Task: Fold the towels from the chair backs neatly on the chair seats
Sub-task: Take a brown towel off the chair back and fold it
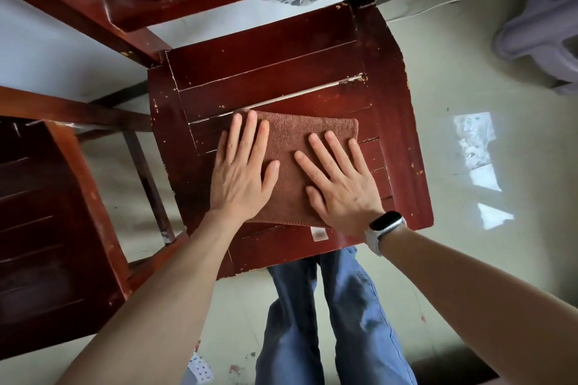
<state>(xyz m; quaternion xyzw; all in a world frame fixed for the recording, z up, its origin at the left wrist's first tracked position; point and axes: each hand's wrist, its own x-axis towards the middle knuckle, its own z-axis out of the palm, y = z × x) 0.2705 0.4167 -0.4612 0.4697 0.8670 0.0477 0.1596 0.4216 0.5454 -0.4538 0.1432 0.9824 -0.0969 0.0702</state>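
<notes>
- On the scuffed red-brown slatted wooden chair seat [391, 109] lies your folded brown terry towel [291, 162].
- Your left hand [240, 175] and right hand [341, 184] press it flat, fingers spread.
- Pale glossy floor [469, 259] surrounds 2 chairs.

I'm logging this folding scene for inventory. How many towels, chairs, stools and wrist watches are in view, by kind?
Folded brown terry towel: 1
Red-brown wooden chairs: 2
Pale grey plastic stool: 1
White-strapped smartwatch: 1
Total: 5
</notes>
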